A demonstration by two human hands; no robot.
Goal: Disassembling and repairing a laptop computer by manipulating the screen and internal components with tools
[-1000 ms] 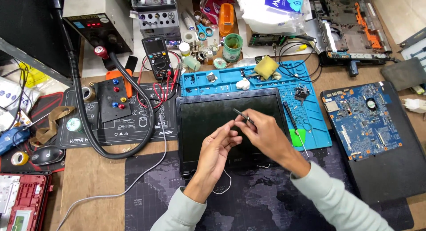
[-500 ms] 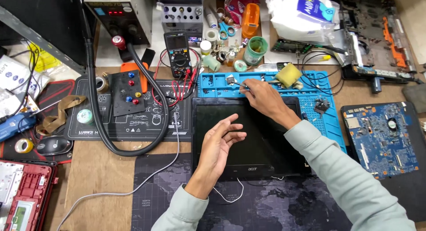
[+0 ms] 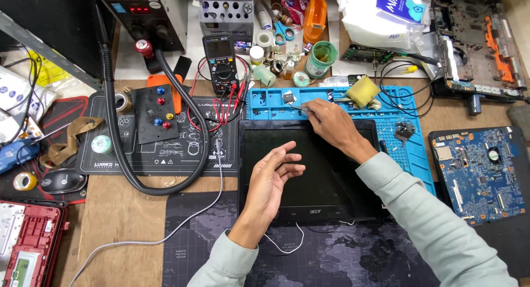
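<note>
The right hand [image 3: 330,124] pinches what seem tweezers [image 3: 301,106] over the far blue mat [image 3: 411,149]; the left hand [image 3: 270,179] hovers open-fingered above the laptop screen [image 3: 331,182].

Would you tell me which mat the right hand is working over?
The blue mat behind the screen; the right hand reaches over it, while the black mat lies further left.

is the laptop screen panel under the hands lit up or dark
Dark. The laptop screen panel lies flat on the bench, its glass plain black with no image, beneath the left hand.
</note>
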